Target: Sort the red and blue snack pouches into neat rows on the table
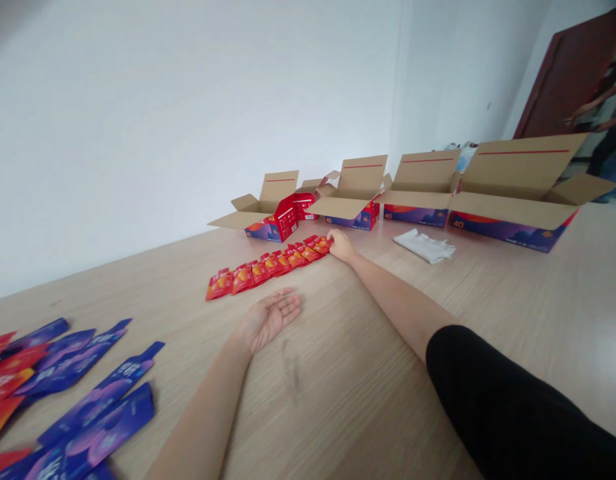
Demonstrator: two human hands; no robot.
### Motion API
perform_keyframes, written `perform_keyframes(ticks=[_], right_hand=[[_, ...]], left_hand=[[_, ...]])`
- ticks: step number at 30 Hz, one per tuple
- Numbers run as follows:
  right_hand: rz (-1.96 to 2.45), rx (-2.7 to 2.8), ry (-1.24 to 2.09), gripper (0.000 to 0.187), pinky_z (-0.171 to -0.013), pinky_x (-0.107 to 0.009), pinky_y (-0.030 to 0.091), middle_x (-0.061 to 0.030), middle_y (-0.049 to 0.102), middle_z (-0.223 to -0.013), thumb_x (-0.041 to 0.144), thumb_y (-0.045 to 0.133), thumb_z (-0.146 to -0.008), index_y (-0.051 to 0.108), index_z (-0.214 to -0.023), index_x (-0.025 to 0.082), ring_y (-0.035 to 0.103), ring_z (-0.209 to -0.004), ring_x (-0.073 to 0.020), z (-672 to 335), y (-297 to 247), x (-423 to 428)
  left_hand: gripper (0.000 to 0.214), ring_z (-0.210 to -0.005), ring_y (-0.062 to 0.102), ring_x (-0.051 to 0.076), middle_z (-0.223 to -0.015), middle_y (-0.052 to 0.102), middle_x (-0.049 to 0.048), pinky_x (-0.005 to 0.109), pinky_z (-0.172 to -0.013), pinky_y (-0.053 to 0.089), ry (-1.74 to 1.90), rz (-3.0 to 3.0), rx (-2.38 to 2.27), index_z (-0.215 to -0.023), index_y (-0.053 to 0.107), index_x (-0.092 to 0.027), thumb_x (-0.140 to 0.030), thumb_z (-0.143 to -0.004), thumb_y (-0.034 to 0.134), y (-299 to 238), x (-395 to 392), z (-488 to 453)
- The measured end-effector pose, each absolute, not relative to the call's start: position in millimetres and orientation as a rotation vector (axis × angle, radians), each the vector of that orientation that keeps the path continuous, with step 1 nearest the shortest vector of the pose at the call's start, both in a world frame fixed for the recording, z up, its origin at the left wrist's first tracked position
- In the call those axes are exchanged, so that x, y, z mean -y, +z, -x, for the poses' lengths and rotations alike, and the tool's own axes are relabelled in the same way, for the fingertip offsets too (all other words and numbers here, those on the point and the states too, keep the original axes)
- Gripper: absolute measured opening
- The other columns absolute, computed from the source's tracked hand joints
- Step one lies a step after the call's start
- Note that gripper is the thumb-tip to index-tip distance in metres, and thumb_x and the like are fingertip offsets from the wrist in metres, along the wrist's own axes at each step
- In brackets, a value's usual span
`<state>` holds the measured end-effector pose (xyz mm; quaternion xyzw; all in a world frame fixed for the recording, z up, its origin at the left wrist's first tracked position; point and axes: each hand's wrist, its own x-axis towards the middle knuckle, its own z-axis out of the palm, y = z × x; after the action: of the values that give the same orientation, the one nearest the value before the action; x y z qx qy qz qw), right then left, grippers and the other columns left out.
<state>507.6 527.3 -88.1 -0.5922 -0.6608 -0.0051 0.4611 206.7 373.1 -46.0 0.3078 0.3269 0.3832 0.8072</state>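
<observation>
Red sachets (268, 265) against right hand (341, 245)

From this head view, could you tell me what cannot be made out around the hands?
Head view:
Red sachets: print too small to read.
Open boxes: insides hidden by front walls.
Purple flat packs: blurred, cut by left edge.
Right hand: fingertips hidden among sachets; grip unclear.

Your right hand (341, 245) touches the far end of the red sachet row (271, 265); your left hand (269, 319) rests palm-up on the counter (338, 387).
</observation>
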Motion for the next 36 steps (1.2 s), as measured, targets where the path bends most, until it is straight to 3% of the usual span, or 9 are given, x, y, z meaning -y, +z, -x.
perform_keyframes(ticks=[3,8,12,16,21,25,29,32,36], right_hand=[[1.479,1.651,-0.026,0.034,-0.089,-0.038,0.046,-0.0072,0.062,-0.098,0.002,0.05,-0.064,0.062,-0.091,0.018,0.057,-0.095,-0.0229,-507.1,-87.5,-526.9],[1.496,1.736,-0.021,0.047,-0.105,-0.041,0.04,-0.0101,0.059,-0.127,0.007,0.048,-0.078,0.061,-0.122,0.019,0.052,-0.118,-0.0237,-506.2,-87.1,-530.8],[1.523,1.847,0.039,0.041,-0.102,-0.037,0.043,-0.009,0.064,-0.124,0.014,0.049,-0.085,0.066,-0.122,0.02,0.059,-0.114,-0.0232,-505.9,-92.1,-536.0],[1.563,1.857,0.005,0.043,-0.107,-0.042,0.039,-0.0113,0.059,-0.133,0.021,0.051,-0.088,0.063,-0.129,0.021,0.055,-0.121,-0.0253,-505.2,-94.8,-536.4],[1.573,1.881,-0.075,0.034,-0.105,-0.042,0.041,-0.0093,0.064,-0.124,0.023,0.056,-0.086,0.07,-0.117,0.023,0.058,-0.115,-0.0251,-502.6,-92.8,-531.7],[1.531,1.818,-0.192,0.039,-0.102,-0.043,0.042,-0.014,0.061,-0.123,0.026,0.05,-0.088,0.063,-0.124,0.017,0.055,-0.115,-0.0277,-500.2,-88.7,-514.4],[1.464,1.746,-0.246,0.033,-0.098,-0.046,0.043,-0.0185,0.062,-0.111,0.024,0.047,-0.085,0.064,-0.11,0.013,0.055,-0.109,-0.031,-494.2,-82.5,-481.6],[1.421,1.735,-0.229,0.025,-0.088,-0.044,0.047,-0.0164,0.063,-0.096,0.022,0.047,-0.078,0.064,-0.094,0.015,0.059,-0.094,-0.0298,-485.9,-79.9,-453.8],[1.388,1.737,-0.216,0.015,-0.076,-0.041,0.048,-0.0117,0.062,-0.085,0.023,0.047,-0.072,0.059,-0.08,0.021,0.06,-0.079,-0.0267,-470.1,-81.7,-412.0]], left_hand=[[0.021,-0.083,0.072,0.021,-0.09,0.07,0.0171,0.032,-0.079,0.058,0.822,-0.659,-0.701,-0.102,0.06,-0.007,-0.004,-0.09,0.043,-45.6,-373.0,-207.1],[0.022,-0.084,0.072,0.021,-0.092,0.07,0.0177,0.033,-0.08,0.058,0.819,-0.664,-0.7,-0.104,0.06,-0.007,-0.006,-0.09,0.044,-48.4,-375.0,-206.1],[0.022,-0.085,0.072,0.021,-0.093,0.07,0.0181,0.033,-0.08,0.058,0.81,-0.667,-0.697,-0.104,0.06,-0.008,-0.005,-0.089,0.044,-49.0,-375.6,-205.5],[0.022,-0.085,0.072,0.021,-0.093,0.07,0.0177,0.032,-0.08,0.057,0.804,-0.675,-0.687,-0.103,0.06,-0.008,-0.005,-0.089,0.043,-49.3,-375.6,-205.6],[0.022,-0.086,0.072,0.02,-0.091,0.07,0.0168,0.032,-0.082,0.056,0.788,-0.687,-0.664,-0.101,0.06,-0.009,-0.005,-0.089,0.043,-50.9,-377.0,-205.4],[0.02,-0.085,0.071,0.019,-0.091,0.07,0.0162,0.033,-0.084,0.055,0.791,-0.696,-0.653,-0.099,0.061,-0.009,-0.006,-0.09,0.043,-51.2,-374.8,-206.5],[0.021,-0.08,0.068,0.015,-0.085,0.068,0.0116,0.032,-0.085,0.053,0.867,-0.746,-0.709,-0.094,0.06,-0.011,-0.007,-0.093,0.04,-51.1,-364.2,-212.4],[0.013,-0.08,0.065,0.015,-0.088,0.066,0.0056,0.033,-0.08,0.055,0.915,-0.848,-0.815,-0.099,0.061,-0.011,-0.018,-0.095,0.05,-49.3,-353.6,-218.0],[0.025,-0.085,0.064,0.017,-0.102,0.065,0.0055,0.036,-0.075,0.056,0.873,-1.073,-1.001,-0.108,0.062,-0.014,-0.034,-0.092,0.06,-33.6,-334.2,-211.4]])
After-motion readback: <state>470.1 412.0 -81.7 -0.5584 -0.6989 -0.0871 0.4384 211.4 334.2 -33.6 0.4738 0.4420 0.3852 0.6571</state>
